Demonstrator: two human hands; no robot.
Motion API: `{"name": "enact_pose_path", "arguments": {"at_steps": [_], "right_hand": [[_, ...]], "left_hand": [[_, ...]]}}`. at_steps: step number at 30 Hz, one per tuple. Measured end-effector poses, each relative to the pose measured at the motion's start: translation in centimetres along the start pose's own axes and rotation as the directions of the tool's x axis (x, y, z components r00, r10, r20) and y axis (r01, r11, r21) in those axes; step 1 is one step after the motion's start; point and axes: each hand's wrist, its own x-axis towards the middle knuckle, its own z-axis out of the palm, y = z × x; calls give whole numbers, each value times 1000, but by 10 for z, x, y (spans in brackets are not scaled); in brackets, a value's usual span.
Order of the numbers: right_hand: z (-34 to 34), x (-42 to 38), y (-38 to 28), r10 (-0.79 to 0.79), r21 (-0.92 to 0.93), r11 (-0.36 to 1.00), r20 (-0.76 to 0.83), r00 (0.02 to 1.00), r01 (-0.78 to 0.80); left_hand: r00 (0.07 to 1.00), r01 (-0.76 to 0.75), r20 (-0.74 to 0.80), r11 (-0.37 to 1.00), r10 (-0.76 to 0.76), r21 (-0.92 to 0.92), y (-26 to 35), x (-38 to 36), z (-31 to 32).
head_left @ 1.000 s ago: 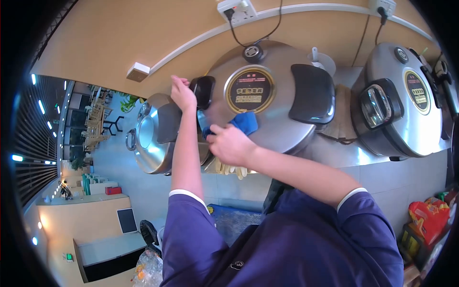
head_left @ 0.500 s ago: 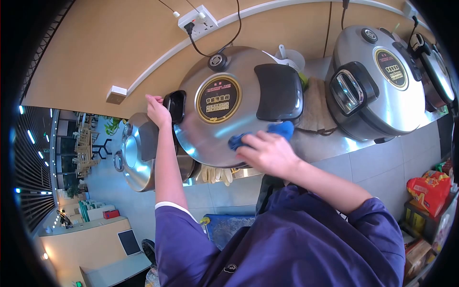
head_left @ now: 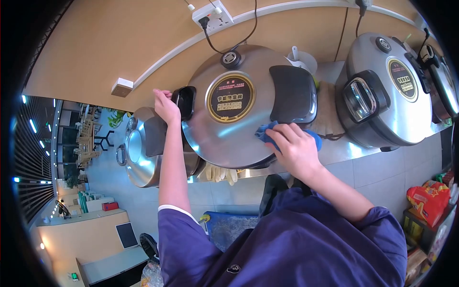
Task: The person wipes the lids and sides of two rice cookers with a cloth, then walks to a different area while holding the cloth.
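A large rice cooker (head_left: 205,138) with a brushed steel lid, a round black and gold label and a black lid panel stands in front of me. My right hand (head_left: 297,149) presses a blue cloth (head_left: 313,138) onto the lid's near right side, just below the black panel; the cloth bunches out on both sides of the fingers. On the left, my left hand (head_left: 167,107) is beside the cooker's black side handle (head_left: 185,103), its fingers stretched out and holding nothing. Whether the palm touches the handle is hard to see.
A second cooker (head_left: 382,91) stands to the right, with a brown cloth (head_left: 328,107) between the two. Another cooker (head_left: 138,148) is at the left. Pale gloves (head_left: 221,174) hang at the counter's front edge. A power strip (head_left: 213,16) is on the wall behind.
My right hand has slid the blue cloth rightward over the lid, toward the black panel's lower edge. My left hand stays beside the handle. The view has shifted slightly.
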Motion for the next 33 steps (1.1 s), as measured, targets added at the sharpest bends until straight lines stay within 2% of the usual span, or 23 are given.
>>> {"name": "enact_pose_path", "arguments": {"at_steps": [2, 6, 8, 11, 14, 17, 20, 21, 24, 28, 33], "right_hand": [[13, 15, -8, -16, 30, 999, 17, 1000, 15], [54, 57, -28, -141, 46, 990, 179, 974, 135], [91, 75, -40, -239, 77, 970, 171, 956, 229], [133, 100, -60, -268, 106, 962, 196, 943, 251], [143, 105, -63, -311, 83, 950, 132, 941, 302], [135, 95, -57, -298, 150, 951, 193, 935, 272], [103, 70, -42, -273, 170, 954, 141, 952, 248], [90, 61, -39, -223, 190, 963, 152, 963, 192], [56, 37, -26, -186, 166, 973, 166, 968, 159], [24, 7, -12, -161, 185, 973, 108, 981, 140], [-15, -2, 10, -28, 137, 990, 22, 999, 24]], "left_hand": [[1000, -5, -15, 1000, 5, -2, 2, -1, -1], [1000, -29, -6, 999, 29, 20, 4, -2, -2], [1000, -26, 0, 999, 26, 38, 5, -2, -2], [1000, 3, -21, 999, -2, 41, 1, 0, 0], [1000, 11, -19, 999, -10, 39, -1, 1, 0], [1000, 25, -7, 999, -25, 23, -5, 3, -1], [1000, 31, 2, 999, -31, 22, -8, 4, -3], [1000, 27, 5, 999, -28, 23, -8, 5, -3], [999, 27, 25, 999, -28, 30, -5, 4, -4], [999, 18, 41, 1000, -18, -3, -11, 6, -3], [1000, -3, 18, 1000, 3, 2, -19, 9, -2]]}}
